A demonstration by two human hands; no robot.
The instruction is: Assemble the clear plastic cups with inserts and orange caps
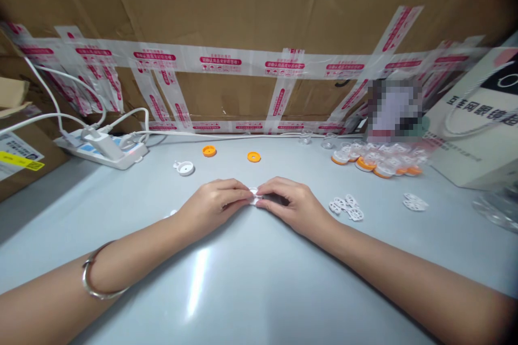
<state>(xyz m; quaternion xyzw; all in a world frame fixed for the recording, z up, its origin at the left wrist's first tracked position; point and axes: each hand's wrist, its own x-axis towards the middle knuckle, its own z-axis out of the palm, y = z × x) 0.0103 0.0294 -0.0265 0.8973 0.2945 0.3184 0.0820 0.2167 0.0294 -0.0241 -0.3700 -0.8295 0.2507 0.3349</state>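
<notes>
Between my fingertips, at the middle of the table, is a small white plastic part [254,197], mostly covered by the fingers. My left hand [220,202] pinches it from the left, and my right hand [293,202] pinches it from the right. Beyond the hands lie an orange ring [253,157] with a hole in its centre and an orange round cap [209,151]. A white round cap [185,168] with a small tab rests to their left. Partly hidden by my left forearm is another white piece [173,213].
Several white spoked discs [347,208] lie right of my right hand, with more discs [415,202] farther right. Behind them is a pile of orange-and-clear assembled pieces [380,159]. A power strip [103,148] with cables sits at the left. A taped cardboard box [226,11] walls the back; a white bag [473,124] stands right.
</notes>
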